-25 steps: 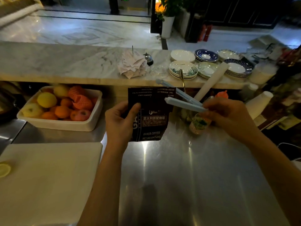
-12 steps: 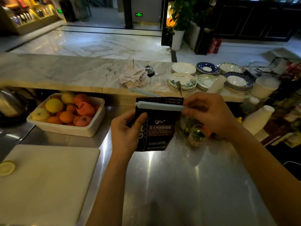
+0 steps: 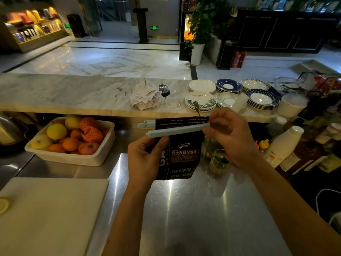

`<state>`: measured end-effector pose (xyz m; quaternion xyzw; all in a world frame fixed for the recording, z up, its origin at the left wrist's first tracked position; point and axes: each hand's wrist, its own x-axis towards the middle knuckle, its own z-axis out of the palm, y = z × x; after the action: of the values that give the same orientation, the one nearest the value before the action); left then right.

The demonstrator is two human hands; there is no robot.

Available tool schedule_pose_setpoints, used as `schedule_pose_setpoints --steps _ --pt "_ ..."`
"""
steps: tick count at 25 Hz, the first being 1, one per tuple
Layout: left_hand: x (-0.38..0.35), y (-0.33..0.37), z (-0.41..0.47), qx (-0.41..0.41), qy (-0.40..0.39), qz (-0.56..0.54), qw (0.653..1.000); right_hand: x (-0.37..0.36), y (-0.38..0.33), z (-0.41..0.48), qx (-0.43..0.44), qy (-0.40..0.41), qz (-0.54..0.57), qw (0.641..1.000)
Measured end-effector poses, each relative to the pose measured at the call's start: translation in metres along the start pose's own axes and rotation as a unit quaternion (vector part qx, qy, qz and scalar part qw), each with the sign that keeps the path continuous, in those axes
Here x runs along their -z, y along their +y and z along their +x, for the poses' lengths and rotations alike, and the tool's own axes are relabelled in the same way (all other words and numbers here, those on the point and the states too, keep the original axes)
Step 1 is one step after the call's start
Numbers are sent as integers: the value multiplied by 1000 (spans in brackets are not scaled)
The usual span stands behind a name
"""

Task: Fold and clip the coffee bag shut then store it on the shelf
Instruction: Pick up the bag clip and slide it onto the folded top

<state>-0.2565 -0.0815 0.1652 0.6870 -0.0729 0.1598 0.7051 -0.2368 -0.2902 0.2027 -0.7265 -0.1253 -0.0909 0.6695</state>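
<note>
Since half a second ago, both hands and the coffee bag [image 3: 181,154] sit higher over the bench [image 3: 203,209], and the clip's [image 3: 177,131] near bar lies across the bag's folded top, its far bar showing behind at the left. Left hand [image 3: 143,160] has its grip wrapped on the bag's left edge; right hand [image 3: 229,136] has its grip pinching the clip's right end at frame centre. Bare steel lies open in the lower middle. At lower left a white cutting board [image 3: 53,215] is cut off by the frame, a lemon slice [image 3: 3,205] at its edge. Beyond it a white tub [image 3: 73,157] holds oranges, lemons and apples. Right of the bag a small glass [image 3: 219,161] is partly hidden behind the wrist; its contents are unclear. Farther back, stacked plates [image 3: 262,98] sit on the marble ledge.
</note>
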Motion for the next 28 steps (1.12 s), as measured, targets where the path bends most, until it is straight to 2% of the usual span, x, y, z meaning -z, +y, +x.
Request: schedule_pose_setpoints --steps 3,14,24,28 --pt "-7 3 3 -4 9 -27 1000 -6 -4 -2 -10 11 75 997" --pt "-22 12 9 -15 -13 -25 1000 -23 -7 -5 -32 24 146 988" --pt "-30 20 12 4 -40 -31 999 -24 -14 -2 11 77 141 987" --pt "-33 23 13 7 -29 -74 997 -25 -10 -2 14 86 138 987"
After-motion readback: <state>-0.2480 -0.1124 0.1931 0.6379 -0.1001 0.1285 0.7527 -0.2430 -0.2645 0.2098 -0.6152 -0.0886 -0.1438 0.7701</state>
